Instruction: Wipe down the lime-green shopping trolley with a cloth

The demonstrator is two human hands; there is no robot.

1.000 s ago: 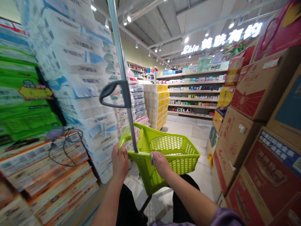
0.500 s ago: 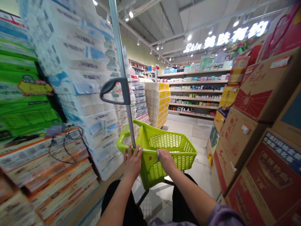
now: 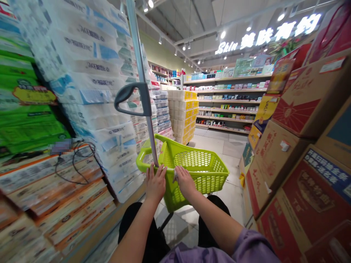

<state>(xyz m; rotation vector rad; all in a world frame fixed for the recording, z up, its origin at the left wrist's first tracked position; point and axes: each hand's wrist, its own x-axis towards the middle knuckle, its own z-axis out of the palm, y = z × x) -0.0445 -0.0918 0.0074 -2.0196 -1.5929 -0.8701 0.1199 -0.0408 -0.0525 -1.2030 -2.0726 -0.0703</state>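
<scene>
A lime-green shopping basket trolley (image 3: 199, 188) with latticed sides stands in front of my knees. Its metal pole (image 3: 138, 51) rises from the near left corner and carries a grey loop handle (image 3: 146, 100). My left hand (image 3: 155, 182) lies against the basket's near corner beside the pole, fingers stretched and slightly spread, tips at the rim. My right hand (image 3: 186, 182) is closed on a small whitish wipe (image 3: 175, 175), pressed to the rim's outer side. Some of the wipe is hidden under my fingers.
Stacked tissue packs (image 3: 95, 84) rise at the left, beside green packages (image 3: 30, 128) and a coiled black cable (image 3: 79, 157). Cardboard cartons (image 3: 301, 98) line the right side. Yellow-and-white paper packs (image 3: 182, 117) and stocked shelves (image 3: 227, 107) stand ahead beyond the tiled floor.
My right hand has slid left along the basket's rim with the wipe, closer to my left hand. My left hand stays by the pole. The view has shifted slightly.
</scene>
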